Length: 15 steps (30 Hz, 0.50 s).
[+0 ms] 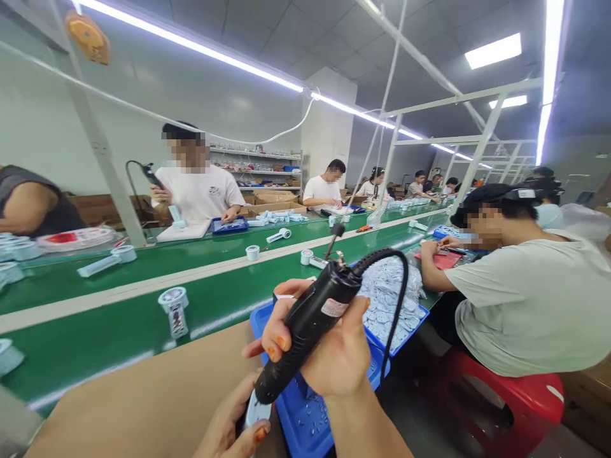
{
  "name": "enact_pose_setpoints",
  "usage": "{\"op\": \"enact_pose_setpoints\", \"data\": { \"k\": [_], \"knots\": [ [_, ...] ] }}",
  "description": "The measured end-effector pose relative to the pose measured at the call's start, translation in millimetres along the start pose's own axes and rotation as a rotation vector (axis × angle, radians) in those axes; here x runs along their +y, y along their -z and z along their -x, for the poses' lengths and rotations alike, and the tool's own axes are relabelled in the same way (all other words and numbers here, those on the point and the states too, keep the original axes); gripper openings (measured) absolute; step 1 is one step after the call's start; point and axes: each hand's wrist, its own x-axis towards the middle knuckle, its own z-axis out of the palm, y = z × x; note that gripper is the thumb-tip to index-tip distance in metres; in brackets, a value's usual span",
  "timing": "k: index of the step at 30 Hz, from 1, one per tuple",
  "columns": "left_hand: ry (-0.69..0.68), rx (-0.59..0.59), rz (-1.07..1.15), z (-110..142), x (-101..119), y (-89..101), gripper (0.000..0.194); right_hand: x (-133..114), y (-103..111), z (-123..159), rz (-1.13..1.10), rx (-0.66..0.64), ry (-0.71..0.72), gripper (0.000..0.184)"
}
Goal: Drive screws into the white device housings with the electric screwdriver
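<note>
My right hand [334,356] grips a black corded electric screwdriver [308,324] around its body. The tool's lower end points down at a pale blue plastic part [258,410]. My left hand [229,423] holds that part low in the view, and the tool's end hides where the two meet. The tool's black coiled cord [398,299] arcs over to the right and down past a blue tray [305,410]. That tray holds small pale blue pieces, and a heap of round pale blue parts [389,299] lies beyond it.
A brown cardboard sheet [143,394] covers the bench edge before a green conveyor belt [95,324] carrying white-and-blue assemblies. A seated co-worker [525,299] on a red stool [496,401] works at the right. Further people sit along the line.
</note>
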Motion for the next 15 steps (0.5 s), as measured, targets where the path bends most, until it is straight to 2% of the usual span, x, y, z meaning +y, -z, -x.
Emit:
{"op": "enact_pose_setpoints", "data": {
  "k": [2, 4, 6, 10, 12, 15],
  "knots": [
    [-0.125, -0.077, 0.0, -4.1, 18.7, -3.0, 0.072, -5.9, -1.8, 7.0, 0.019, -0.023, -0.027, 0.082],
    [-0.211, -0.227, 0.004, -10.8, 36.2, -4.4, 0.068, -12.8, -1.9, 11.6, 0.039, -0.082, -0.045, 0.074],
    [-0.199, -0.257, 0.031, -17.3, 46.4, -5.2, 0.071, -19.9, 0.6, 12.5, 0.067, -0.137, -0.079, 0.069],
    [-0.205, -0.309, 0.093, -20.0, 48.1, -9.0, 0.071, -31.3, 11.7, 8.0, 0.136, -0.238, -0.173, 0.062],
    [-0.202, -0.298, 0.116, -18.1, 45.4, -10.5, 0.069, -34.6, 17.4, 4.8, 0.114, -0.317, -0.218, 0.055],
    [-0.197, -0.285, 0.132, -16.9, 41.9, -10.9, 0.068, -34.0, 20.5, 2.2, 0.115, -0.401, -0.357, 0.056]
  ]
}}
